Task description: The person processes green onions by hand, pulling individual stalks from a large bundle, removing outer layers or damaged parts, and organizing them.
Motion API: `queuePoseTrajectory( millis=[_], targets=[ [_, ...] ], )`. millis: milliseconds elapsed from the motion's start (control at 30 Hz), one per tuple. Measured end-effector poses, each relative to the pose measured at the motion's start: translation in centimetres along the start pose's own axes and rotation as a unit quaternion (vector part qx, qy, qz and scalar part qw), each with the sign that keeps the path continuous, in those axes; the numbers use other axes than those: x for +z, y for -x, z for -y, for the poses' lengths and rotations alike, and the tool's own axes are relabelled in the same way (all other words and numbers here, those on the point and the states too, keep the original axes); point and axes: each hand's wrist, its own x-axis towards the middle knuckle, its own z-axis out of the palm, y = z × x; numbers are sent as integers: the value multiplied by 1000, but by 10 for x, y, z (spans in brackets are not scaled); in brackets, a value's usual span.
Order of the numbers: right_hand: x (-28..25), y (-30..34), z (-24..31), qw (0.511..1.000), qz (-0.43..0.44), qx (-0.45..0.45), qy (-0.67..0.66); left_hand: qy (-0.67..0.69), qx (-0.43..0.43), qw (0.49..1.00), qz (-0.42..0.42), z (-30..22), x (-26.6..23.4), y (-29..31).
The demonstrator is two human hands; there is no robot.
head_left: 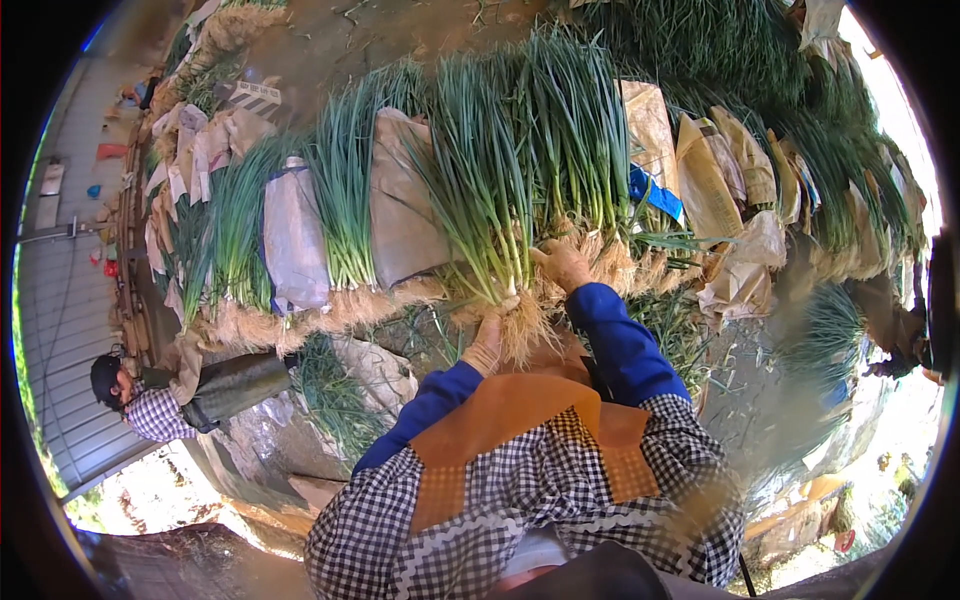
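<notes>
In front of me stands a loose bunch of green onions (490, 200), with long dark green leaves, pale stems and bushy tan roots. My left hand (485, 345) is closed on its root end, low at the front; part of the fingers is hidden by the roots. My right hand (565, 265) is a little farther off to the right, its curled fingers against the lower stems of the green onions; the fingertips are partly hidden. Just beyond it stand more upright green onions (580, 130), with their shaggy roots (612, 262) beside the hand.
A row of green onion bundles stretches left and right, with tan wrapping sheets (405, 200) and a whitish sheet (297, 235) between them. Loose leaves (345, 395) litter the ground. At the left a person (160, 400) in a checked shirt is near the row's end. More onions (690, 50) lie beyond.
</notes>
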Motion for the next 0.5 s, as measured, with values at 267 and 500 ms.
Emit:
queuePoseTrajectory(
  millis=[267, 500],
  targets=[
    [7, -5, 34, 999, -17, -1, 42, 18, 41, 999, -1, 9, -20, -12],
    [-1, 70, 19, 992, -43, -48, -105, 36, 28, 997, -59, 15, -5, -17]
  ],
)
